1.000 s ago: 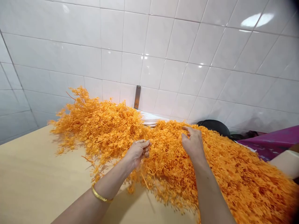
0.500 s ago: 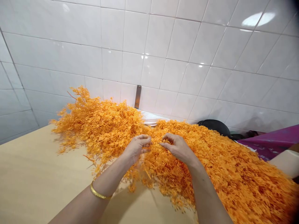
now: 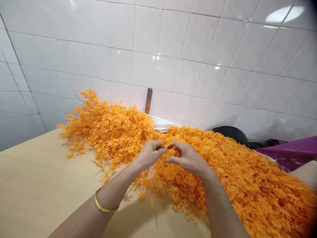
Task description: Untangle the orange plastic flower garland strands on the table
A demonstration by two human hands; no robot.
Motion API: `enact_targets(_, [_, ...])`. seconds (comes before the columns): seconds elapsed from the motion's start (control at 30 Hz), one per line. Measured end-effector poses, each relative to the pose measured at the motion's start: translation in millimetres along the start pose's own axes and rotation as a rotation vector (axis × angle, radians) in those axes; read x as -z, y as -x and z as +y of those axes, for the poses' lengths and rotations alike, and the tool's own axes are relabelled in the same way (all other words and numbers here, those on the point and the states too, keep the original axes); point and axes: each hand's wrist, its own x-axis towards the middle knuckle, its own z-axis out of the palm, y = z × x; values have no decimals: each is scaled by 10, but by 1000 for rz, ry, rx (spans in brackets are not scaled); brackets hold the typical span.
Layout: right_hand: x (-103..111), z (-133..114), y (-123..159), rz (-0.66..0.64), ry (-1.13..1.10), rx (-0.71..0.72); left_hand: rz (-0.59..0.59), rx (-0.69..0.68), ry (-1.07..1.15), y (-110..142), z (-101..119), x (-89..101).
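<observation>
My left hand [image 3: 154, 153] is pinched, thumb against fingers, over the middle of the heap. An orange plastic sprig [image 3: 152, 185], thin and blurred, hangs below it and seems to be held there; the point of grip is hidden. Close by on the right, my right hand [image 3: 186, 158] has its thumb and forefinger apart, with nothing visible between them. The fingertips of both hands nearly meet. Around and beneath them lie orange plastic flower sprigs, in a looser, stemmy pile [image 3: 111, 127] at the left and a dense pile [image 3: 247, 178] at the right.
A pale wooden tabletop [image 3: 44, 175] carries the piles. Behind stands a white tiled wall [image 3: 170, 39] with a metal strip [image 3: 148, 100] fixed to it. White cloth or plastic [image 3: 162, 123], black round discs [image 3: 232, 134] and a purple sheet [image 3: 292, 152] lie at the back.
My left hand has turned and closed into a pinch, moving slightly right and up. The right hand's finger and thumb have spread wider. The whole view has shifted slightly.
</observation>
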Motion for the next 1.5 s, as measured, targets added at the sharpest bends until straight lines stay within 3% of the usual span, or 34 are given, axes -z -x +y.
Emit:
enact_targets(0.13, [-34,160,-45,103,145,-154,207,7,253,-31,32,139])
enact_targets(0.27, [-35,324,-71,73,208,-196,325,121,562,-79,32,302])
enact_targets(0.43, [71,363,-8,-32,76,-218,245,192,778,-123,-94,240])
enact_targets(0.63, [177,119,48,-83,-271,-206,160,226,809,-93,-164,46])
enact_targets(0.8, [10,52,-56,-39,-380,-100,78,176,837,-73,-173,-31])
enact_targets(0.97, [-229,71,-147,19,-700,-83,27,154,842,-60,-202,-120])
enact_targets(1.13, [-254,207,-183,187,-731,-158,57,214,780,-42,-241,-175])
enact_targets(1.3, [84,505,-119,691,-836,-403,92,327,717,-34,-296,-181])
enact_targets(1.33, [144,537,-102,742,-870,-431,87,341,721,-32,-305,-182])
enact_targets(1.4, [199,548,-79,704,-879,-449,57,357,734,-27,-324,-187])
enact_targets(1.5, [136,469,-76,364,-780,-446,14,355,761,-25,-355,-196])
